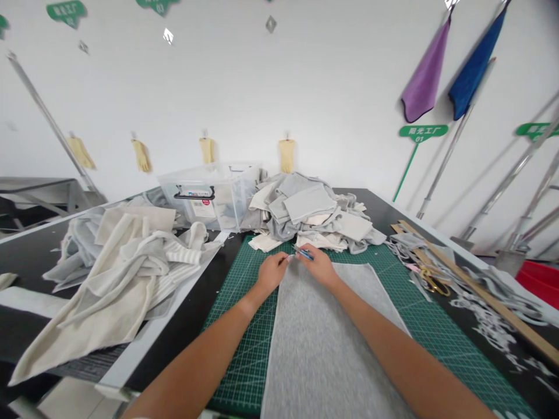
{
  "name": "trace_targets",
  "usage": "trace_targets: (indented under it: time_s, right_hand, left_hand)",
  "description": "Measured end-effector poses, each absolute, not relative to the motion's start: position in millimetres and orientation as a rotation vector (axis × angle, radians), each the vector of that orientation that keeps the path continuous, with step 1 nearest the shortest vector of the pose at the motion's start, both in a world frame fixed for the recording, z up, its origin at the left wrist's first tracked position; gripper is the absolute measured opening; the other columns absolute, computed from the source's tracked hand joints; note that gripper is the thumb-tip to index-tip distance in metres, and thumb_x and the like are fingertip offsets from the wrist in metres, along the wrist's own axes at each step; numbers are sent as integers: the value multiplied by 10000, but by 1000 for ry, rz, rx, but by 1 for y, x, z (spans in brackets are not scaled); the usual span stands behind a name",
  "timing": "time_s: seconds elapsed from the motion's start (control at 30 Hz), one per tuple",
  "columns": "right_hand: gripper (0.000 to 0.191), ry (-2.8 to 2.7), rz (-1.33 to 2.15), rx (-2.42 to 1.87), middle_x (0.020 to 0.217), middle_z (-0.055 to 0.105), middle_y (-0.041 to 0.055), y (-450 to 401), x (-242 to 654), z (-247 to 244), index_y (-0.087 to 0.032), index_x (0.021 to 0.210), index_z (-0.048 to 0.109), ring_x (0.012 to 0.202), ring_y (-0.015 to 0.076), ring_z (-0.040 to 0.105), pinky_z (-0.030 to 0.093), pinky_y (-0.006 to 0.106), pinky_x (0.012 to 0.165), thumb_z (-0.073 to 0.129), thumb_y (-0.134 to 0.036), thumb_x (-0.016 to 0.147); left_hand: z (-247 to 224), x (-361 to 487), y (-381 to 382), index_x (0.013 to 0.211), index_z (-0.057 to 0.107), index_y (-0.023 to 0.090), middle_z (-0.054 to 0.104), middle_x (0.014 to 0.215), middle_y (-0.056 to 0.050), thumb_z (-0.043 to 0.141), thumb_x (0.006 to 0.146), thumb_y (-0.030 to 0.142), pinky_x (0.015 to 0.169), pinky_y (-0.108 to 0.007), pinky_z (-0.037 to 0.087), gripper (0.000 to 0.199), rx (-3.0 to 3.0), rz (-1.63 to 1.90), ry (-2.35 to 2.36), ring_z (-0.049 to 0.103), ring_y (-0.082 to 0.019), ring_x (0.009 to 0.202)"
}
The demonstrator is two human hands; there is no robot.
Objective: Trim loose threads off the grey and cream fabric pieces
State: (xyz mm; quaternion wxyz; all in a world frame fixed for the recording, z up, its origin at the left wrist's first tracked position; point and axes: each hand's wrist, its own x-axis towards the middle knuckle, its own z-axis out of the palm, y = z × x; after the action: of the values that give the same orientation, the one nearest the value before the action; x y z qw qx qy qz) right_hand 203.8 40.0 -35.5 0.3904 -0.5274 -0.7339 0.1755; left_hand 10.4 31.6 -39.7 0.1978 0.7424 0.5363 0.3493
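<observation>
Ahead of you stands a plain white wall [279, 87], evenly lit, with no shadow of note across it. Four pale yellow gloves [286, 155] hang on it in a row at about the same height. High on your right hang a purple cloth [425, 75] and a blue cloth [474, 67], side by side. Below them a green sign [423, 131] sits on a slanted green stick. Metal poles [506, 180] lean against the wall on your right, and one more slants up on your left. More green signs [66, 10] show along the top edge. The dark tabletop [26, 256] runs out to your left.
</observation>
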Motion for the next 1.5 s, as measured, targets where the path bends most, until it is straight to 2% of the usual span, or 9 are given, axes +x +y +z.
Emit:
trace_targets:
  time_s: [0.27,0.47,0.63,1.0,1.3,1.5]
  right_hand:
    - [332,-1938,365,-1458,929,721,5,27,202,-28,-271,989,632,850,193,657,427,256,742,507,-575,946]
    - [386,-2019,313,-1445,826,696,-2,18,200,-26,-269,968,610,778,186,651,372,236,674,443,-617,969]
    - [429,-2042,264,-1454,812,686,-3,16,198,-25,-265,957,595,754,181,643,342,231,648,393,-643,984]
    - [478,-2041,147,-1549,767,677,8,13,196,-24,-266,986,585,683,183,629,299,236,608,335,-673,993]
    - [441,-2060,157,-1502,760,677,1,9,196,-20,-261,937,585,704,185,637,308,238,616,373,-644,993]
    - [417,-2077,148,-1463,785,687,3,9,195,-21,-259,942,591,707,183,637,306,238,612,391,-621,994]
  left_hand:
    - [-47,7,37,984,712,204,732,932,-23,479,959,373,757,-243,456,289,1912,1133,1346,640,-180,858]
    - [-45,6,37,974,707,194,723,922,-18,463,961,363,793,-251,474,298,1918,1141,1298,642,-173,850]
    - [-43,7,36,966,692,202,715,895,-6,466,962,394,781,-243,473,297,1906,1137,1328,636,-166,826]
    - [-48,6,41,1091,712,206,740,1072,-45,517,944,338,906,-270,493,278,1843,1225,1213,666,-184,969]
    - [-44,4,38,991,703,195,727,944,-28,481,953,359,832,-266,492,278,1887,1199,1255,649,-180,882]
    - [-44,4,38,959,692,193,721,934,-24,464,952,355,829,-253,483,280,1881,1187,1274,638,-174,888]
